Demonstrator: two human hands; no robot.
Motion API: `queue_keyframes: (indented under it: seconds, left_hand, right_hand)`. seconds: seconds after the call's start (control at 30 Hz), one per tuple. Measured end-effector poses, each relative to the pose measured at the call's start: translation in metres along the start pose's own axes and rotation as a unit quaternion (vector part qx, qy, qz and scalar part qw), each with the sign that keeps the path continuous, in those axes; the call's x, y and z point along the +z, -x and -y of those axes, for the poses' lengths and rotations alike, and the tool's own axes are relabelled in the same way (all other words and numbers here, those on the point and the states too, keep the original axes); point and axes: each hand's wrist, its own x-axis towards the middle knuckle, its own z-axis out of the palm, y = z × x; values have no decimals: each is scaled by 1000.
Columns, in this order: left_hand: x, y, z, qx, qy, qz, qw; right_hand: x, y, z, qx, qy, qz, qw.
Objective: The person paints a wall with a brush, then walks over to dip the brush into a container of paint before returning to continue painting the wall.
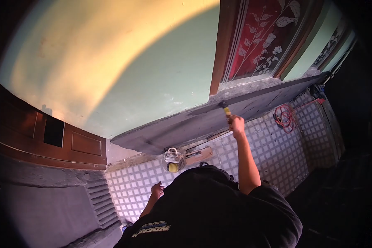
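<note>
Head view: right hand (236, 123) grips hammer (226, 109) against grey skirting (202, 122)

Small yellow-handled hammer (226, 109) pointing up toward eleven o'clock, dark head resting against long grey stone ledge (202, 120) running across centre.

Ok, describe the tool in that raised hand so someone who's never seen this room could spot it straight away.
Start at the long dark grey slab that runs along the foot of the green wall, above the checked tile floor. The right hand is raised against its edge, fingers closed on a small tool. Its yellow handle sets it apart from the orange cable coiled farther right.
</note>
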Motion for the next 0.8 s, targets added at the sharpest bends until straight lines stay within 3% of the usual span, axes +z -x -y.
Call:
queue_keyframes:
  seconds: [0.1,0.17,0.23,0.33,0.43,0.47,0.53,0.67,0.77,0.8]
  left_hand:
    - [12,9,-4,3,5,1,1000]
    - [24,31,-10,162,-185,20,969]
    - [34,33,-16,146,-197,26,969]
    - [52,25,-23,11,-31,6,999]
    - [61,17,-20,-11,-21,11,1000]
    - [67,27,-21,8,-16,14,1000]
    - [80,52,-31,-4,-69,-6,998]
    - [76,38,-11,1,-42,-2,999]
    - [54,-12,27,-20,-10,20,1000]
    - [58,4,23,9,-55,-12,998]
  right_hand:
    - [-14,-23,-4,-3,-69,-95,993]
    - [-12,-35,-10,-3,-99,-178,979]
    - [4,-23,-16,-5,-73,-108,991]
    - [48,13,-28,39,-5,2,999]
    - [64,32,-48,96,64,186,976]
    - [59,34,-49,102,66,187,975]
    - [57,31,-47,55,116,171,977]
    - [13,-4,-37,-22,103,12,994]
    - [-15,-38,-47,-107,119,-151,976]
    - [-16,-36,-40,-132,141,-182,964]
